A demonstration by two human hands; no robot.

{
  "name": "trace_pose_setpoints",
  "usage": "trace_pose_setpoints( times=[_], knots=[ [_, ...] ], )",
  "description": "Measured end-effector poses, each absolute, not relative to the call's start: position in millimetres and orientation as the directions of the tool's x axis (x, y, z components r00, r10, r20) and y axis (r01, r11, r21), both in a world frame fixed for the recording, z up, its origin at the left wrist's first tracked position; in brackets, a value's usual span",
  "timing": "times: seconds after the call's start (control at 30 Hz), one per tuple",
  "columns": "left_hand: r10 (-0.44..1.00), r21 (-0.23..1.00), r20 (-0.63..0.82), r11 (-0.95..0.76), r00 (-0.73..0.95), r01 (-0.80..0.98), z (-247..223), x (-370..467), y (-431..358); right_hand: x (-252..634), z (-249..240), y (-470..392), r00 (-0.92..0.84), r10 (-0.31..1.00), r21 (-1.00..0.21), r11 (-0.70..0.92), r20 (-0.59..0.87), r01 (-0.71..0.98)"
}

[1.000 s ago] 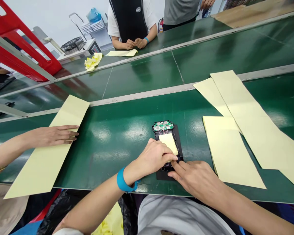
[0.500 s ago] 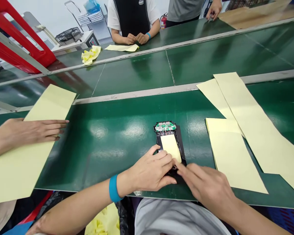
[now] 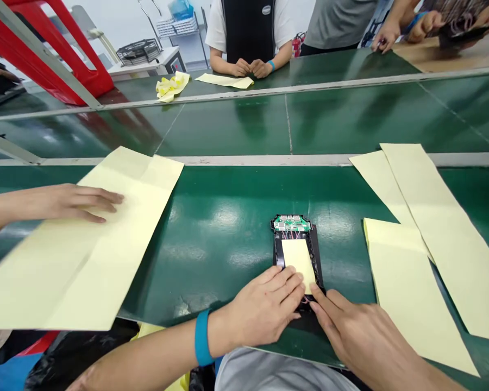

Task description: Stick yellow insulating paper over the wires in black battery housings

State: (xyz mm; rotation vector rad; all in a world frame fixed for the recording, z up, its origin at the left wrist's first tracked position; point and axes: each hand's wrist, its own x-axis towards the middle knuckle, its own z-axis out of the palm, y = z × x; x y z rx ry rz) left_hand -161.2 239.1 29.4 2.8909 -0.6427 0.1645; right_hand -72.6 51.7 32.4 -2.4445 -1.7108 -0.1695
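A black device point(image 3: 280, 255) with a green circuit board point(image 3: 292, 223) at its far end lies on the green table near the front edge. A pale yellow rectangle point(image 3: 298, 260) covers its middle, and thin wires show at both ends of it. My left hand point(image 3: 264, 304), with a blue wristband, lies across the device's left side, fingers together on the yellow piece's lower left edge. My right hand point(image 3: 350, 326) has thumb and index finger at the lower right corner of the yellow piece, near the wires. What lies between those fingertips is too small to tell.
Large yellow sheets point(image 3: 415, 288) lie at the right. Another person's hand point(image 3: 77, 202) rests on wide yellow sheets point(image 3: 134, 217) at the left. Across the rail point(image 3: 244, 161), a person's hands point(image 3: 250, 68) rest by a yellow strip point(image 3: 224, 81) and a crumpled sheet point(image 3: 172, 86).
The neighbour's sheet at the left is now spread wider. My left fingers are closer together on the yellow piece. The view has shifted, and more hands show at the top right.
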Motion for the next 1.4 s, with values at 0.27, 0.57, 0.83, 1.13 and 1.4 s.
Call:
trace_pose_setpoints(
  times=[0.27, 0.57, 0.83, 1.13, 1.4],
  knots=[
    [-0.273, 0.264, 0.183, -0.912, 0.944, -0.315, 34, -149, 250, -57, 40, 56, 0.567, 0.815, -0.489, -0.451, 0.115, 0.747],
    [-0.128, 0.268, 0.197, -0.947, 0.972, -0.179, 31, -133, 251, -23, 30, 103, 0.32, 0.928, 0.114, -0.345, 0.19, 0.932],
    [-0.026, 0.177, 0.175, -0.982, 0.984, -0.058, 34, -135, 236, 12, 39, 103, 0.212, 0.973, -0.164, -0.195, 0.092, 0.967],
    [-0.085, -0.04, 0.114, -0.996, 0.99, -0.081, 36, -138, 228, 66, 63, 153, -0.246, 0.967, -0.046, 0.243, -0.068, 0.969],
    [-0.082, -0.029, 0.09, -0.996, 0.993, -0.079, 35, -138, 229, 78, 56, 155, -0.457, 0.889, 0.027, 0.457, -0.01, 0.889]
  ],
)
